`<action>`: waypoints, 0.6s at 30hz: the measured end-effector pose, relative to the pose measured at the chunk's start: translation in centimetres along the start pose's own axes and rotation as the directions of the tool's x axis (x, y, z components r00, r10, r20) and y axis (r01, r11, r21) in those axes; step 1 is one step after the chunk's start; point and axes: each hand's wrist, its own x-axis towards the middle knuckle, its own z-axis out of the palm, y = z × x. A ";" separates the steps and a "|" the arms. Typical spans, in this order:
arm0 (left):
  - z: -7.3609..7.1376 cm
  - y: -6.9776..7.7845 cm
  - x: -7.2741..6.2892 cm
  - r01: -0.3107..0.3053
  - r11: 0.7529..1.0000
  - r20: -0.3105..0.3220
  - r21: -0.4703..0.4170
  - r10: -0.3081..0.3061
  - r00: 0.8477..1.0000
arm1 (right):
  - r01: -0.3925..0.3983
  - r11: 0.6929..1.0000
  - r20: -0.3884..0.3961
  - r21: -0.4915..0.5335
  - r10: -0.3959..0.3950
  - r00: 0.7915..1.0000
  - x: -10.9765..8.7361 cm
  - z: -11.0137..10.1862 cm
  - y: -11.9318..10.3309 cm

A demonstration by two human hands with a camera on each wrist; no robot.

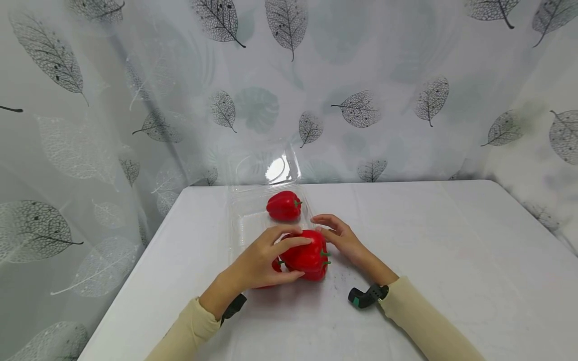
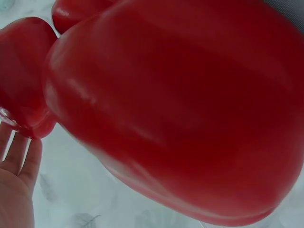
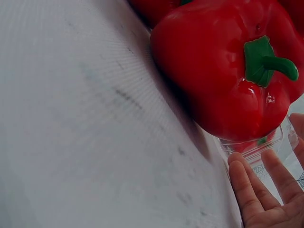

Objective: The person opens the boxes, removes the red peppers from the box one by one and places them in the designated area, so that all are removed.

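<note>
My left hand [image 1: 257, 258] grips a red bell pepper [image 1: 303, 253], fingers across its top and thumb low on its near side. Under it sits a second red pepper [image 1: 318, 275]; both green stems point right. Part of another red pepper [image 1: 276, 264] shows beneath my left hand, which covers most of it. Just right of the gripped pepper is my right hand [image 1: 345, 243], its fingers loosely bent beside the clear plastic container [image 1: 239, 235], holding nothing. In the right wrist view its fingers [image 3: 244, 187] lie apart below a stemmed pepper [image 3: 213, 71].
Inside the open container, at its far right, lies one more red pepper [image 1: 283, 206]. The container's transparent lid [image 1: 253, 173] stands raised at the back, against a leaf-patterned curtain [image 1: 361, 60]. A white cloth covers the table [image 1: 433, 250].
</note>
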 end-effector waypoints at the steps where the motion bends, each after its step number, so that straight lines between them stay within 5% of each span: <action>1: 0.0 0.1 0.0 -0.002 1.000 0.001 -0.002 0.002 1.000 | -0.003 1.000 -0.003 -0.004 0.003 1.000 0.0 0.0 0.0; 18: 0.4 1.2 0.3 -0.041 0.999 0.019 -0.021 0.041 0.999 | 0.024 1.000 0.013 0.018 -0.024 1.000 0.0 -0.1 0.1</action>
